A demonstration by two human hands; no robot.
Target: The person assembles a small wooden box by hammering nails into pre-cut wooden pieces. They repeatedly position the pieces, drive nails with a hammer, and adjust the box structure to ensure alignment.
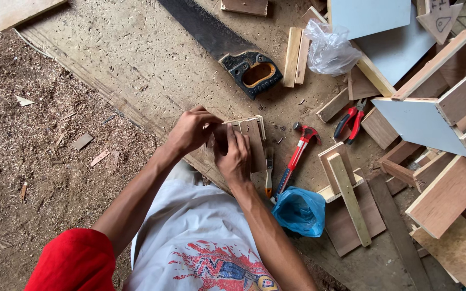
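Hands meet over a small stack of wooden pieces (249,141) lying on the chipboard sheet (136,59): the left hand (191,129) curls closed around the stack's near edge, and the right hand (234,153) pinches it from below. Just beside it lie a red-handled hammer (297,153) and a blue plastic bag (300,211), with a handsaw (227,46) farther up.

Person seen from above: white short-sleeved shirt (195,237), chest print of red splatter with blue and yellow lettering – partly cut off at the frame's lower edge. Red fabric (74,261) covers the lower left, likely a garment over the knee. Both forearms bare; no gloves, watch or rings visible
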